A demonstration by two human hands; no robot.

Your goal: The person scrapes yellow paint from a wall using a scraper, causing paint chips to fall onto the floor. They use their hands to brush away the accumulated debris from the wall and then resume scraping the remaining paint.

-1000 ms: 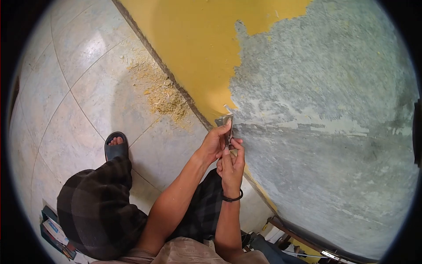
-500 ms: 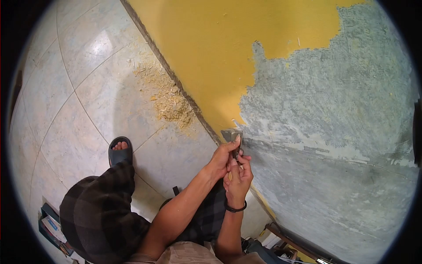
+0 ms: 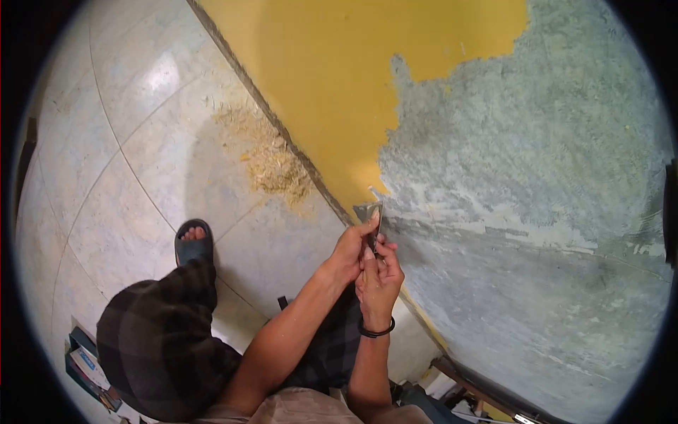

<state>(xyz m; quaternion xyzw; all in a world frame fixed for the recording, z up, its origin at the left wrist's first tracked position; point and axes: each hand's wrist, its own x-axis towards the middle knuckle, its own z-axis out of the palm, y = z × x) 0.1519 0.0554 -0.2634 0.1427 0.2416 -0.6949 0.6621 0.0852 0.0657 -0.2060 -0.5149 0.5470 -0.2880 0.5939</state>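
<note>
A scraper with a flat metal blade [image 3: 367, 211] is held in both hands against the lower wall, at the edge where yellow paint meets bare grey surface. My left hand [image 3: 349, 251] is closed on it, its thumb laid along the blade. Just below and to the right, my right hand [image 3: 380, 283] wraps the handle, which is mostly hidden by fingers; a black band circles that wrist. A small loose paint flake [image 3: 374, 191] sticks out just above the blade. Yellow paint [image 3: 318, 92] covers the wall to the upper left, while scraped grey wall [image 3: 508, 155] spreads to the right.
Paint shavings [image 3: 279, 169] lie heaped on the tiled floor [image 3: 148, 191] along the wall's foot. My sandaled foot [image 3: 193, 244] stands left of my hands. A dark box with papers [image 3: 88, 367] sits at lower left; assorted items [image 3: 459, 396] lie at lower right.
The view of the wall has shifted slightly left and up. Both hands and the scraper appear a little farther left, with the grip unchanged.
</note>
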